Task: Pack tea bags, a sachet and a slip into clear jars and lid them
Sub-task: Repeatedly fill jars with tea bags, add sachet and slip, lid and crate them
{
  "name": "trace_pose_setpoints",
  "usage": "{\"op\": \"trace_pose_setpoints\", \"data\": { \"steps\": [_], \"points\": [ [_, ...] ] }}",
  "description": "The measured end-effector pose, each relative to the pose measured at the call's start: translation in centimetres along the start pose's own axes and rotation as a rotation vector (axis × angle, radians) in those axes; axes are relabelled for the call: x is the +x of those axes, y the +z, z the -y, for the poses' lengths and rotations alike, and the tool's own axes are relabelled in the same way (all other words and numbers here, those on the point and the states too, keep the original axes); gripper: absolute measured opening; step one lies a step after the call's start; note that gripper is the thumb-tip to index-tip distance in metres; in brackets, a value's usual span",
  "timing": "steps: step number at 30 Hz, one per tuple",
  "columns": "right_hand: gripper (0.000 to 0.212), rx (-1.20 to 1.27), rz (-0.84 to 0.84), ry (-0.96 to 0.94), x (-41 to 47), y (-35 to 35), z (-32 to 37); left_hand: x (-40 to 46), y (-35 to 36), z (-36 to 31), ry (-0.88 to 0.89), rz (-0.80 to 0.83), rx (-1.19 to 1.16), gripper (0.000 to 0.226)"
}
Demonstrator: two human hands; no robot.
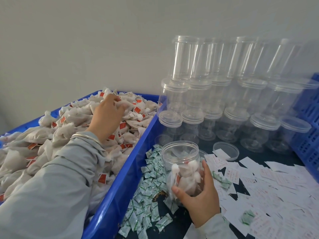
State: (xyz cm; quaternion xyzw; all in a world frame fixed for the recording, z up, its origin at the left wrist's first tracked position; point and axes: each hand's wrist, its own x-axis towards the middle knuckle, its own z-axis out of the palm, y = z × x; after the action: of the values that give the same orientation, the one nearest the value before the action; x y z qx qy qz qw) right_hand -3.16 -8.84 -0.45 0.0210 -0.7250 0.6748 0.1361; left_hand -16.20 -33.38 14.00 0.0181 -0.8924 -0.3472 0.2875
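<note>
An open clear jar [181, 163] stands on the dark table, part filled with white tea bags. My right hand [198, 195] grips its lower side. My left hand [107, 114] reaches into the heap of tea bags [72, 128] in the blue tray [124, 183], with its fingers curled round a tea bag at the far end. Green and white sachets [148, 183] lie in a pile between the tray and the jar. Paper slips [269, 183] are scattered to the right. A loose clear lid [226, 150] lies behind the jar.
Lidded empty jars [224, 100] are stacked in rows against the wall at the back right. A blue crate [309, 128] stands at the far right edge. A plain grey wall closes off the back.
</note>
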Motion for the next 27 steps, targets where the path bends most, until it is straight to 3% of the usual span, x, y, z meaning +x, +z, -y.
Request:
{"op": "trace_pose_setpoints", "data": {
  "steps": [4,8,12,16,19,24,27],
  "points": [
    [0.12,-0.085,-0.007,0.014,0.2,-0.1,-0.1,-0.2,0.1,-0.2,0.082,-0.013,-0.021,0.02],
    [0.099,-0.17,-0.007,-0.018,0.3,-0.3,0.1,0.0,-0.2,-0.5,-0.01,-0.035,-0.099,0.011],
    [0.089,-0.16,0.001,-0.032,0.2,-0.1,-0.2,0.1,-0.4,-0.9,-0.135,0.036,-0.41,0.004],
    [0.097,-0.119,0.01,-0.027,0.1,0.2,-0.3,-0.9,-0.4,-2.0,-0.074,0.348,-0.724,0.012],
    [0.104,-0.111,0.008,0.002,0.2,0.2,-0.2,-1.9,0.0,-2.9,0.035,0.586,-0.748,0.019],
    [0.097,-0.157,0.002,-0.033,0.1,0.3,-0.8,-3.7,0.5,-4.8,0.109,0.823,-0.858,0.025],
    [0.097,-0.198,-0.005,-0.054,0.1,0.4,-0.9,-4.9,0.9,-5.7,0.129,0.977,-0.807,0.024]
  ]
}}
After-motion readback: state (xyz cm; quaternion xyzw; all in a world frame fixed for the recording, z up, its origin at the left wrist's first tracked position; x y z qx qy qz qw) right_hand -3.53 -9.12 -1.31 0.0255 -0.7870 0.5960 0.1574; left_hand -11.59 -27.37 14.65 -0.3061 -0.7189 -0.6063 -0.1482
